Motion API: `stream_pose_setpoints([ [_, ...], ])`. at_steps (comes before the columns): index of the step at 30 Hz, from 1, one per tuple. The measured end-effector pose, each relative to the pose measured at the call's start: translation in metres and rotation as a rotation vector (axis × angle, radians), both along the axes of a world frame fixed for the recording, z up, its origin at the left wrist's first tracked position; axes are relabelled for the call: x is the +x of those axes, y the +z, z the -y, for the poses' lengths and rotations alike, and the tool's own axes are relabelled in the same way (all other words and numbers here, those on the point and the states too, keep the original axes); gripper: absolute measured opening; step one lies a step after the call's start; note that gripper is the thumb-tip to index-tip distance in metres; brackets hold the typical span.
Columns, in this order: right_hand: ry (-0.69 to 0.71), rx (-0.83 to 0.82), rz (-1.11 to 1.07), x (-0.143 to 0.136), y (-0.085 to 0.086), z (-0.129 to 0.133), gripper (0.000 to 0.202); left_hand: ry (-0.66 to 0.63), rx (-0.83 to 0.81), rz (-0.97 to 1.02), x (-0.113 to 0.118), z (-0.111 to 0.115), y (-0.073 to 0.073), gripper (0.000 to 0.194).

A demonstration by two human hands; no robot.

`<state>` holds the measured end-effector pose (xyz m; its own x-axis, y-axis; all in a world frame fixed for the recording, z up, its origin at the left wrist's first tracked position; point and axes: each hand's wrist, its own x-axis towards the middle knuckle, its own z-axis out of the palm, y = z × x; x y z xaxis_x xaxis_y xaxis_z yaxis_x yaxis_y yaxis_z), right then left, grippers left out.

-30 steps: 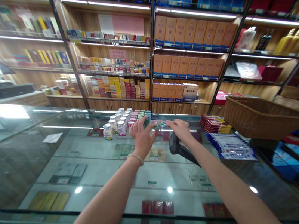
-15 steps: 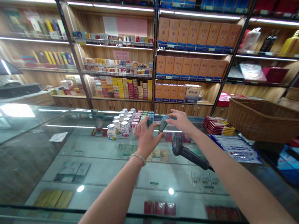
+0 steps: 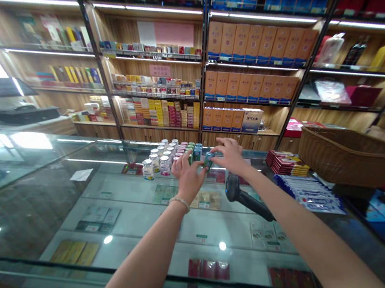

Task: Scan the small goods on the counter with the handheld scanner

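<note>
My right hand (image 3: 229,154) pinches a small blue-green bottle (image 3: 208,159) between thumb and fingers, upright at the counter top. Just left of it is my left hand (image 3: 189,175), its fingers and thumb apart, the thumb close to that bottle's lower part; whether they touch I cannot tell. Beyond my left fingers stand rows of small bottles: white-lidded ones (image 3: 164,165) at the left, then pink ones, green ones, and blue ones (image 3: 197,151) at the right end. My left hand partly hides the nearer pink and green bottles.
A black barcode scanner (image 3: 247,199) lies on the glass counter (image 3: 151,220) below my right forearm. To the right are stacked red packets (image 3: 286,163), blue-white packets (image 3: 307,194) and a wicker basket (image 3: 354,157). Stocked shelves stand behind; a paper slip (image 3: 81,174) lies left.
The bottle in my right hand has gone from tilted to upright, beside the blue bottles. My left hand has moved slightly and its fingers have come away from the row. The view has shifted slightly.
</note>
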<state>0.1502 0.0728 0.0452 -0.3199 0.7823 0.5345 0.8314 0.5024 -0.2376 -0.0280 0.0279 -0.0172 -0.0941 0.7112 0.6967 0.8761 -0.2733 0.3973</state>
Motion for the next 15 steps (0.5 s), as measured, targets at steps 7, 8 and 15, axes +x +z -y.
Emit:
stream_pose_setpoints([
  [7, -0.021, -0.004, 0.108, -0.024, -0.010, -0.011, 0.024, 0.119, -0.101, -0.159, -0.009, 0.001, -0.003, 0.016],
  [8, -0.017, -0.009, 0.115, -0.027, -0.013, -0.012, 0.024, 0.131, -0.113, -0.177, -0.010, 0.001, -0.004, 0.016],
  [15, -0.023, -0.077, 0.124, -0.036, -0.023, -0.018, 0.023, 0.180, -0.163, -0.236, -0.011, -0.001, -0.008, 0.019],
])
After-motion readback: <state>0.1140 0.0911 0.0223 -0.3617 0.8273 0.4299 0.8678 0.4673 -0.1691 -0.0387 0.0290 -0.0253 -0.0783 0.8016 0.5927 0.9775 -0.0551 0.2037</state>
